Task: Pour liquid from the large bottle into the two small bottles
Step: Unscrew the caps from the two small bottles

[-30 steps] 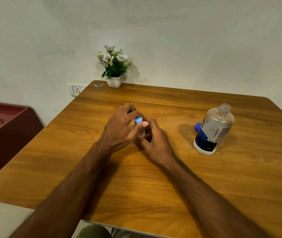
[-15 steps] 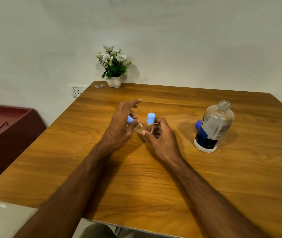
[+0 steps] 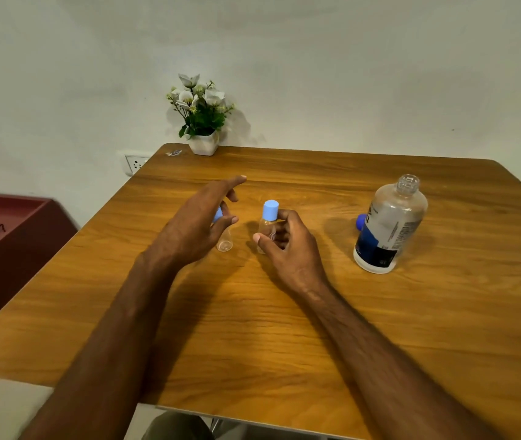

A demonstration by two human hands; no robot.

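1. Blue-capped and clear, the small bottle on the right stands upright on the table with the right hand curled round its body, thumb low at the front, fingers behind.
2. The left hand hovers with fingers spread and relaxed, gripping nothing. The second small bottle stands just behind and below its fingertips; whether skin touches it I cannot tell. Its blue cap is half hidden by the fingers.
3. Both small bottles are capped, so I judge no pouring can begin yet.
4. Risk: these bottles are light and narrow. A sideways brush from the open left hand could tip the second one over.
5. Risk: the large bottle stands well apart to the right, neck uncapped, its blue cap lying just beside it on the left. A careless reach across could knock it and spill liquid.
6. Risk: the small necks look tight, so a fast pour would likely overflow onto the wood.
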